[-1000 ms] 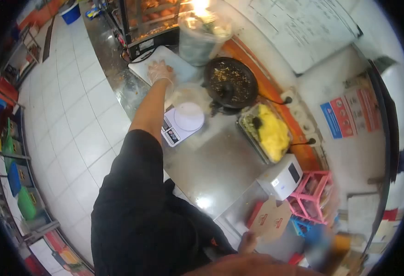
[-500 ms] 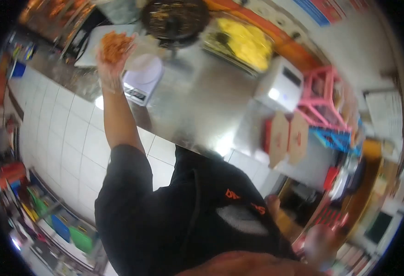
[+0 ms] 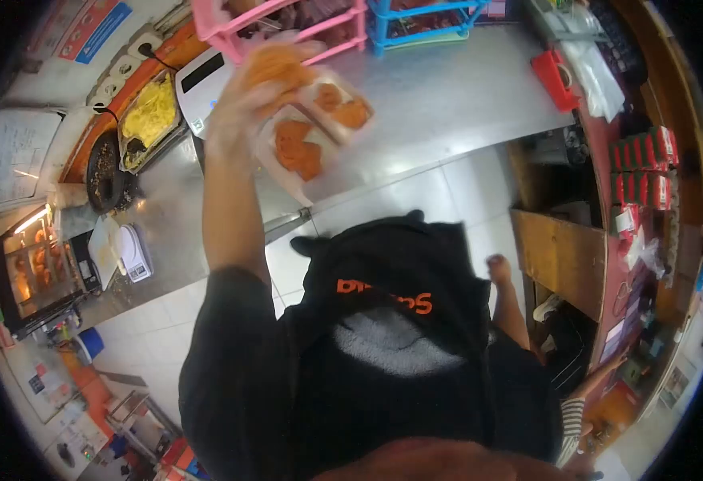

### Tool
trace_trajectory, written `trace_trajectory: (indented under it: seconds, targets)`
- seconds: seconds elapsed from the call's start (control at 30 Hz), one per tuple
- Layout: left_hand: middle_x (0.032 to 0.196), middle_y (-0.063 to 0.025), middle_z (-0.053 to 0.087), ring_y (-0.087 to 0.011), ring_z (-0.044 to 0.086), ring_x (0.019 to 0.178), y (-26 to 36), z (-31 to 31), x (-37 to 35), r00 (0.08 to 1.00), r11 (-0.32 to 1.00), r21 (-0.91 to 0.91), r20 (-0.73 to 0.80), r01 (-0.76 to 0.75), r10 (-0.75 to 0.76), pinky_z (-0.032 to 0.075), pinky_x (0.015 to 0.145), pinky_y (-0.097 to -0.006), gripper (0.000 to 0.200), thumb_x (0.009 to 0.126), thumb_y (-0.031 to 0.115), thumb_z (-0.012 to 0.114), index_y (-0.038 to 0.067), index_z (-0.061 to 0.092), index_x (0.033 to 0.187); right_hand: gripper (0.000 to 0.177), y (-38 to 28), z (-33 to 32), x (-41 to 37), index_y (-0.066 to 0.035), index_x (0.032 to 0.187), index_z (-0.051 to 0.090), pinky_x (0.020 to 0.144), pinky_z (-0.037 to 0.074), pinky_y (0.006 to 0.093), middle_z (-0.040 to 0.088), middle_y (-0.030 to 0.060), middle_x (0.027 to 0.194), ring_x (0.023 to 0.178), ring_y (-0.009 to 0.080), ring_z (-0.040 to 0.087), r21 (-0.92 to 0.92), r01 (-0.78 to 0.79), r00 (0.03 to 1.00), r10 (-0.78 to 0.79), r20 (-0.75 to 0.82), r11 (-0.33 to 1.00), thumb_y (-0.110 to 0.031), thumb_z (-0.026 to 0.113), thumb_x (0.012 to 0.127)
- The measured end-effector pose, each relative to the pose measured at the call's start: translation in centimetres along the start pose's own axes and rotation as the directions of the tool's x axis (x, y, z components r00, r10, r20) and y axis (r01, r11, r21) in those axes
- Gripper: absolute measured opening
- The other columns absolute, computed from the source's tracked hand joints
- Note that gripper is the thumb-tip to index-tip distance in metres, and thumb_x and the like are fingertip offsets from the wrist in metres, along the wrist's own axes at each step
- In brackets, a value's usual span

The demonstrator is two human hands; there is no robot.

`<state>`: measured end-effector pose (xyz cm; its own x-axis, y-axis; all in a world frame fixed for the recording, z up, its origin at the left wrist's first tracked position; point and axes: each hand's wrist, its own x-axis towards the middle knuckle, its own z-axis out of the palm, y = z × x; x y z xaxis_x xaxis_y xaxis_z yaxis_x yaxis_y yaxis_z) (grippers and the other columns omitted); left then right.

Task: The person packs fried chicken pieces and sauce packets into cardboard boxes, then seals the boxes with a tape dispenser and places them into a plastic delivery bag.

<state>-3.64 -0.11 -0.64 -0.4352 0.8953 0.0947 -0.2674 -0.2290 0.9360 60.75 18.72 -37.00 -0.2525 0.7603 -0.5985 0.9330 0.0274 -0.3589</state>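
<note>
My left hand (image 3: 243, 104), in a clear glove and blurred by motion, is closed on a handful of orange fried food (image 3: 279, 68). It hangs over the far left side of two open paper boxes. More orange pieces lie in the nearer box (image 3: 269, 160) and in the farther box (image 3: 337, 135), which stand side by side on the steel counter (image 3: 439, 96). Low at my right side, away from the counter, my right hand (image 3: 497, 268) has its fingers curled, with nothing visible in them.
Behind the boxes stand a pink rack (image 3: 335, 36), a blue rack (image 3: 427, 24) and a white machine (image 3: 203, 84). Farther left are a tray of yellow food (image 3: 151, 116), a dark round pan (image 3: 104, 180) and a scale (image 3: 132, 255). A person's striped sleeve (image 3: 572, 421) shows at lower right.
The view has swung right. My left hand has moved with the orange food from beside the scale to the boxes, whose orange contents now show. My right arm still hangs low.
</note>
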Motion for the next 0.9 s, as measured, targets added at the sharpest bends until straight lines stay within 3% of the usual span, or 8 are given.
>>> trace_trajectory:
  seconds: [0.07, 0.1, 0.13, 0.3, 0.47, 0.6, 0.77, 0.9]
  targets:
    - [0.125, -0.0125, 0.056, -0.0227, 0.058, 0.109, -4.3, 1.6, 5.7, 0.946, 0.915, 0.278, 0.053, 0.292, -0.318, 0.051, 0.088, -0.0378, 0.057, 0.08, 0.017, 0.069, 0.004, 0.045, 0.13, 0.023, 4.9, -2.4, -1.5, -0.004, 0.088, 0.066, 0.079, 0.051, 0.0413, 0.068, 0.0159, 0.089, 0.087, 0.0348, 0.065, 0.022, -0.105, 0.994, 0.106, -0.039, 0.994, -0.025, 0.063, 0.079]
    - [0.124, -0.0119, 0.057, -0.0222, 0.058, 0.109, -6.7, 1.9, 7.8, 0.863, 0.772, 0.444, -0.006, 0.454, -0.504, 0.051, 0.086, -0.0382, 0.056, 0.08, 0.017, 0.069, 0.006, 0.047, 0.13, 0.02, 10.9, -2.4, 0.5, -0.007, 0.083, 0.067, 0.077, 0.052, 0.0395, 0.068, 0.0105, 0.084, 0.084, 0.0302, 0.065, -0.632, 0.329, 0.944, -0.262, 0.2, 0.702, -0.026, 0.065, 0.077]
    - [0.123, -0.0112, 0.057, -0.0216, 0.057, 0.108, -9.3, 1.5, 9.9, 0.75, 0.575, 0.581, -0.096, 0.576, -0.655, 0.052, 0.084, -0.0386, 0.056, 0.079, 0.018, 0.07, 0.008, 0.048, 0.13, 0.013, 13.8, -2.7, 0.8, -0.013, 0.082, 0.067, 0.074, 0.052, 0.0373, 0.068, 0.0055, 0.081, 0.084, 0.0235, 0.065, -0.736, 0.338, 0.939, -0.152, 0.309, 0.587, -0.025, 0.064, 0.078]
    - [0.098, -0.0126, 0.066, -0.0246, 0.065, 0.084, -17.1, -1.6, 13.5, 0.491, -0.381, 0.905, -0.423, 0.19, -0.761, 0.052, 0.073, -0.0371, 0.051, 0.074, 0.028, 0.076, 0.005, 0.06, 0.116, 0.012, 30.3, -1.6, 2.0, -0.015, 0.087, 0.067, 0.071, 0.051, 0.0352, 0.068, 0.0048, 0.082, 0.083, 0.0188, 0.064, -0.623, 0.462, 0.887, -0.313, 0.34, 0.631, -0.024, 0.063, 0.081]
    - [0.093, -0.0177, 0.068, -0.0278, 0.066, 0.076, -17.7, -3.1, 11.8, 0.474, -0.241, 0.767, -0.577, 0.595, -0.665, 0.053, 0.07, -0.0393, 0.051, 0.078, 0.037, 0.068, -0.003, 0.063, 0.11, 0.017, 11.4, -3.4, 3.4, -0.003, 0.088, 0.066, 0.054, 0.049, 0.0339, 0.066, 0.0123, 0.075, 0.064, 0.0193, 0.061, 0.243, -0.035, 0.999, 0.031, 0.021, 0.969, -0.018, 0.065, 0.08]
    - [0.096, -0.0199, 0.068, -0.0295, 0.067, 0.079, -18.6, -6.8, 12.1, 0.427, -0.307, 0.854, -0.484, 0.419, -0.764, 0.053, 0.07, -0.0412, 0.055, 0.079, 0.043, 0.064, -0.003, 0.066, 0.108, 0.021, 5.2, -2.0, 7.8, -0.003, 0.09, 0.066, 0.074, 0.05, 0.0384, 0.067, 0.0192, 0.081, 0.077, 0.0328, 0.065, 0.186, -0.044, 0.999, 0.041, 0.019, 0.982, -0.023, 0.064, 0.082]
    - [0.097, -0.0124, 0.069, -0.0222, 0.066, 0.086, -17.6, -4.0, 12.1, 0.348, -0.44, 0.878, -0.479, 0.191, -0.806, 0.052, 0.073, -0.0367, 0.057, 0.065, 0.047, 0.073, 0.006, 0.069, 0.103, 0.02, -4.3, -4.0, 10.4, -0.002, 0.093, 0.064, 0.073, 0.05, 0.0349, 0.068, 0.0142, 0.084, 0.077, 0.0242, 0.064, 0.314, -0.035, 0.998, 0.015, 0.068, 0.949, -0.021, 0.063, 0.084]
    - [0.113, -0.0197, 0.062, -0.0307, 0.061, 0.101, -17.1, -2.7, 10.7, 0.507, -0.316, 0.922, -0.388, 0.225, -0.77, 0.049, 0.086, -0.0406, 0.076, 0.059, 0.042, 0.081, 0.003, 0.055, 0.119, 0.02, -8.7, -4.6, 10.3, -0.002, 0.093, 0.063, 0.073, 0.05, 0.033, 0.067, 0.0101, 0.082, 0.076, 0.0199, 0.064, 0.261, 0.094, 0.994, -0.103, 0.025, 0.961, -0.019, 0.065, 0.084]
